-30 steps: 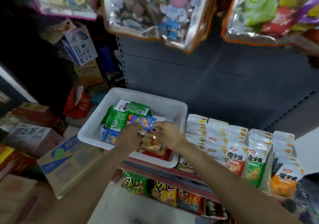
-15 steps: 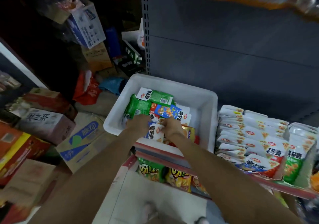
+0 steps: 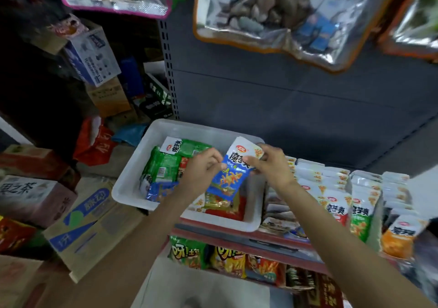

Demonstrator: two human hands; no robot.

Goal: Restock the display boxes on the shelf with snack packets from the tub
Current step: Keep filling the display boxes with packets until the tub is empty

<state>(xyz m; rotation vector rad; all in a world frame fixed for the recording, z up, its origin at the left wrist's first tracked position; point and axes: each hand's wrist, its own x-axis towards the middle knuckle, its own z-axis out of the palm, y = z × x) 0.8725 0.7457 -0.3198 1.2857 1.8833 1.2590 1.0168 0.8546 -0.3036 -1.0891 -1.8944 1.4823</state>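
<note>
Blue packet (image 3: 231, 177) now lifted clear above tub (image 3: 132, 184); half a second ago it lay inside. Left hand (image 3: 201, 167) and right hand (image 3: 270, 163) both pinch it. Probably bound for boxes (image 3: 331, 189) beside.

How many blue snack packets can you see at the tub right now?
2: one blue packet held above the white tub by the left hand and right hand; another blue one lying at the tub's near-left. Others may be buried.

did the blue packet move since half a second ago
Yes. The blue packet has come up out of the white tub, held above its contents by the left hand and right hand.
</note>
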